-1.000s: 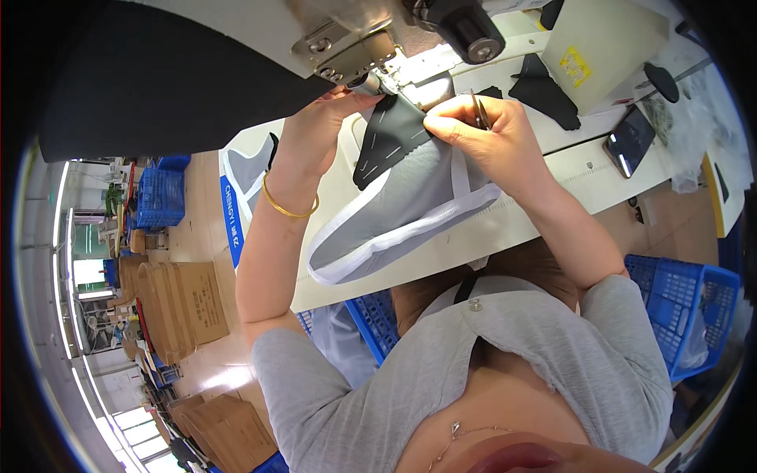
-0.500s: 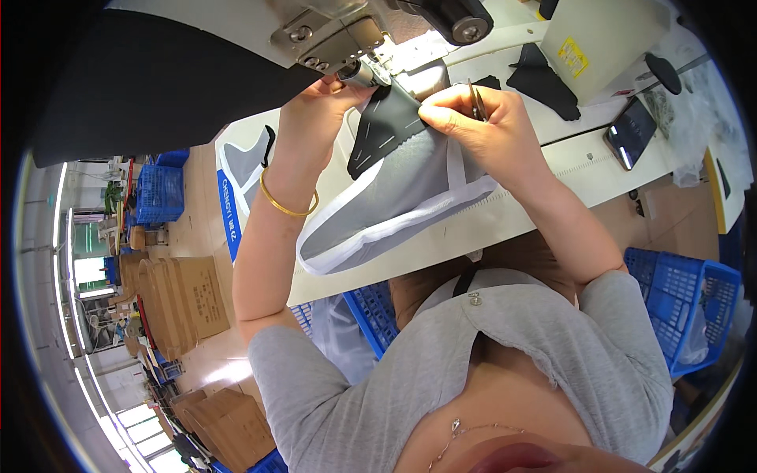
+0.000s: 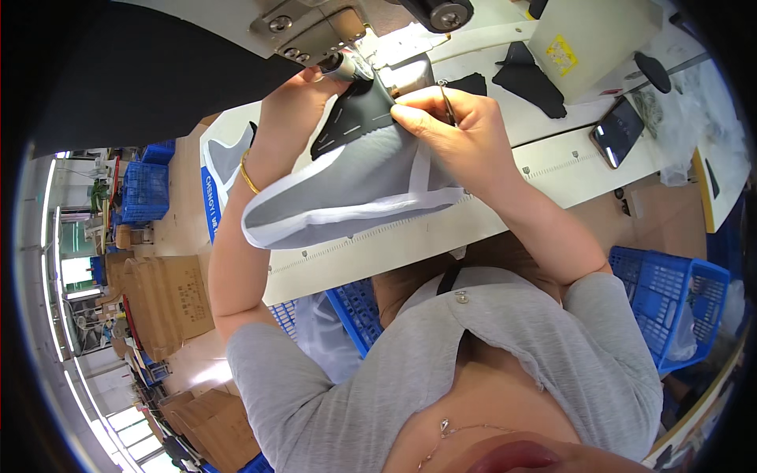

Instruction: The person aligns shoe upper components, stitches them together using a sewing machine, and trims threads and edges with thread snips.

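A grey and white shoe upper (image 3: 339, 185) hangs over the front of the sewing machine's white table, its toe pointing left. Black lining fabric (image 3: 347, 118) with white marks is joined along its top edge, which runs up to the sewing machine head (image 3: 319, 39). My left hand (image 3: 288, 114) grips the black fabric beside the machine's metal roller, its fingertips partly hidden. Thumb and forefinger of my right hand (image 3: 461, 130) pinch the fabric's right edge. Slim metal thread snips (image 3: 448, 104) are tucked in that same hand.
Black fabric pieces (image 3: 530, 83) and a phone (image 3: 617, 132) lie on the right of the table. Another grey shoe piece (image 3: 225, 162) is at the left. Blue crates (image 3: 670, 307) stand below on the right, cardboard boxes (image 3: 162, 303) on the floor at left.
The shoe upper has swung round, its toe moving left and away from me. Both hands have shifted left with the fabric and keep their grip. The whole view has moved slightly.
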Available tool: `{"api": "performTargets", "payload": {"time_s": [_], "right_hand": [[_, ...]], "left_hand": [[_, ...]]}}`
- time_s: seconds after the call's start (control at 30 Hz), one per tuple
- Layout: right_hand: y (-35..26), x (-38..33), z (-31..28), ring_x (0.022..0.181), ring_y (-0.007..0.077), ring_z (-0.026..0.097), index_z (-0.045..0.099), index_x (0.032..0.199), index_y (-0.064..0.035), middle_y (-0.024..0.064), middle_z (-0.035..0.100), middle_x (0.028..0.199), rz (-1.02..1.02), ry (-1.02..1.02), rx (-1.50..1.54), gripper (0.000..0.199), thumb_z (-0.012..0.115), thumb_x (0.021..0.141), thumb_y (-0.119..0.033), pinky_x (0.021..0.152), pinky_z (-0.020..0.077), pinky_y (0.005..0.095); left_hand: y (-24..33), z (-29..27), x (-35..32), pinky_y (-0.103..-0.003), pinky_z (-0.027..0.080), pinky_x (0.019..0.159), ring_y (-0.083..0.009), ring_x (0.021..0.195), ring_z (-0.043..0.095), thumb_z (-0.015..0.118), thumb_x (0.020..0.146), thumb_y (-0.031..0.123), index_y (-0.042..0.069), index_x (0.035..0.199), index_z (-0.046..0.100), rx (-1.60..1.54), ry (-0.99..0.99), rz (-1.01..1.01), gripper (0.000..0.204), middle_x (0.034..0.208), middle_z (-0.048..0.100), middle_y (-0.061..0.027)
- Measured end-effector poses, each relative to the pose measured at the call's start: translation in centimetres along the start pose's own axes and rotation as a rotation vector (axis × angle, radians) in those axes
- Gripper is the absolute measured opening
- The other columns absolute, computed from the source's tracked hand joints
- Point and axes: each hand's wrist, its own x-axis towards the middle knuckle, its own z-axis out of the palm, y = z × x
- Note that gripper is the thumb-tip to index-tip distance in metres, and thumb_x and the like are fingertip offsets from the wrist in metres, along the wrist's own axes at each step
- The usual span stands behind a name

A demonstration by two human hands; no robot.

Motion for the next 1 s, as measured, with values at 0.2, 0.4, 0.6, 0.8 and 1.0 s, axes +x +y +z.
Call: {"api": "performTargets", "payload": {"time_s": [0.2, 0.4, 0.6, 0.8, 1.0], "right_hand": [[0.3, 0.6, 0.6, 0.062, 0.0028, 0.041, 0.061, 0.075, 0.0020, -0.0027, 0.053, 0.062, -0.059, 0.037, -0.036, 0.020, 0.067, 0.088, -0.012, 0.057, 0.0375, 0.0240], [0.3, 0.8, 0.0, 0.073, 0.0019, 0.052, 0.072, 0.092, 0.0027, -0.0036, 0.065, 0.077, 0.021, -0.005, -0.099, 0.015, 0.070, 0.089, -0.012, 0.067, 0.0433, 0.0197], [0.4, 0.0, -0.3, 0.055, 0.0126, 0.050, 0.063, 0.077, 0.0023, 0.0077, 0.060, 0.061, -0.106, 0.019, -0.250, 0.023, 0.069, 0.085, -0.018, 0.056, 0.0434, 0.0285], [-0.5, -1.6, -1.7, 0.072, 0.0017, 0.050, 0.069, 0.095, 0.0024, -0.0035, 0.061, 0.074, 0.064, -0.066, -0.239, 0.018, 0.068, 0.091, -0.015, 0.063, 0.0415, 0.0198], [0.5, -2.0, -1.2, 0.061, 0.0097, 0.058, 0.069, 0.097, 0.0023, 0.0113, 0.068, 0.072, -0.053, -0.028, -0.152, 0.023, 0.070, 0.089, -0.019, 0.058, 0.0476, 0.0268]], "left_hand": [[-0.4, -1.2, 0.9, -0.027, 0.041, 0.095, -0.0140, 0.102, 0.060, 0.063, 0.091, 0.018, 0.001, 0.110, 0.065, 0.077, -0.113, 0.072, 0.026, 0.107, 0.068, -0.0056], [0.0, -1.0, 1.6, -0.028, 0.042, 0.096, -0.0152, 0.102, 0.059, 0.057, 0.097, 0.020, 0.000, 0.114, 0.065, -0.103, -0.186, -0.152, 0.028, 0.108, 0.067, -0.0064], [-2.8, -6.0, 1.2, -0.028, 0.046, 0.086, -0.0166, 0.090, 0.061, 0.060, 0.094, 0.014, -0.002, 0.105, 0.067, 0.042, 0.029, 0.101, 0.021, 0.098, 0.068, -0.0068], [3.9, -8.0, -5.9, -0.035, 0.050, 0.085, -0.0212, 0.093, 0.063, 0.061, 0.092, 0.004, -0.003, 0.102, 0.069, 0.236, 0.930, 0.294, 0.014, 0.098, 0.069, -0.0105], [4.6, 3.6, -8.9, -0.039, 0.050, 0.085, -0.0268, 0.098, 0.062, 0.067, 0.073, 0.003, 0.001, 0.106, 0.068, 0.934, 0.339, 0.894, 0.033, 0.104, 0.063, -0.0096]]}}
